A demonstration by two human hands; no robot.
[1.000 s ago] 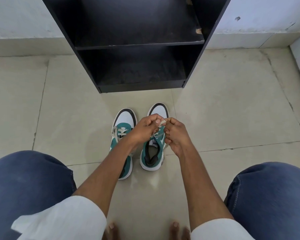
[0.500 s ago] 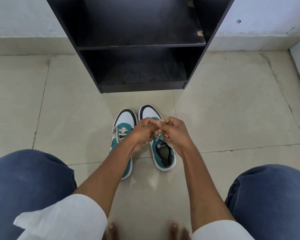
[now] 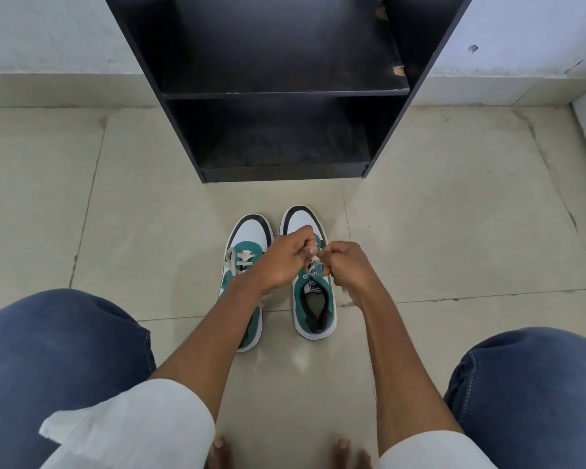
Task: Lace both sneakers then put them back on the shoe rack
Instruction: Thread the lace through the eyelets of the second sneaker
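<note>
Two teal and white sneakers stand side by side on the floor, toes toward the black shoe rack (image 3: 278, 93). The left sneaker (image 3: 247, 245) shows white laces across its front, and my left forearm covers its heel. Over the right sneaker (image 3: 313, 309), my left hand (image 3: 281, 262) and my right hand (image 3: 347, 265) meet above the eyelets. Both pinch the white lace (image 3: 315, 262) between curled fingers. The lace ends are mostly hidden by my fingers.
The rack's two visible shelves hold nothing. Beige tiled floor (image 3: 454, 214) spreads on both sides of the sneakers. My knees in blue jeans (image 3: 48, 350) frame the lower corners, and my bare toes (image 3: 220, 448) show at the bottom edge. A white wall runs behind.
The right sneaker has turned: its toe swung left beside the left sneaker, then it straightened. Both hands stayed on the lace above it, and the view shifted slightly.
</note>
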